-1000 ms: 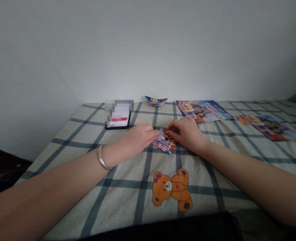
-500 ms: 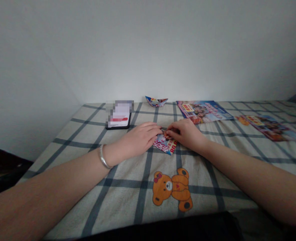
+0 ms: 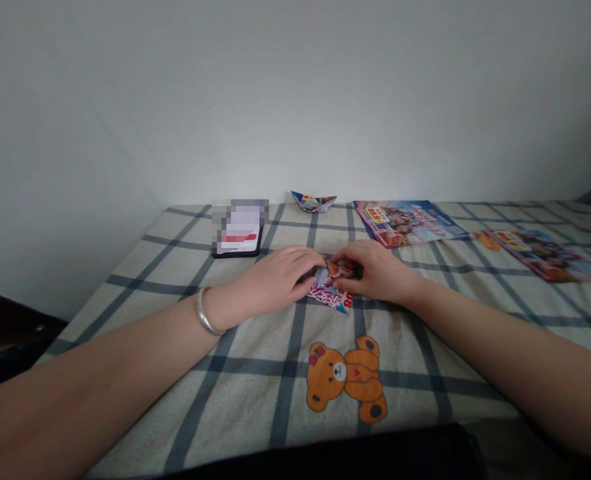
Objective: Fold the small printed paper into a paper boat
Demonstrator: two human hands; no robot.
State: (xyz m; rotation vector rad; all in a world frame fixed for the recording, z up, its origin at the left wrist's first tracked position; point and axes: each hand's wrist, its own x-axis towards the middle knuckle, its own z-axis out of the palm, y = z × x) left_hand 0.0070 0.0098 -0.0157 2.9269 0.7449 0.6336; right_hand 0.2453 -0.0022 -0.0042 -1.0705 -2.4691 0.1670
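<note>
A small folded piece of printed paper (image 3: 328, 297), white, red and blue, lies on the checked cloth between my hands. My left hand (image 3: 288, 272), with a silver bangle at the wrist, is closed over the paper's left side, its fingers curled round the edge. From the right, my right hand (image 3: 373, 270) grips the paper with thumb and bent fingers. The paper's far edge is partly hidden under the fingers. Beyond the hands a folded paper boat (image 3: 314, 203) stands by the wall.
A phone (image 3: 238, 230) lies at the back left, its screen partly pixelated. Printed flyers (image 3: 410, 222) lie at the back right, with another flyer (image 3: 550, 255) farther right. The checked cloth (image 3: 245, 393) bears a printed bear (image 3: 346, 379). A white wall (image 3: 295, 100) rises behind.
My right thumb has moved down and apart from the fingers, onto the paper. The paper has turned slightly and its near corner has shifted a little to the right.
</note>
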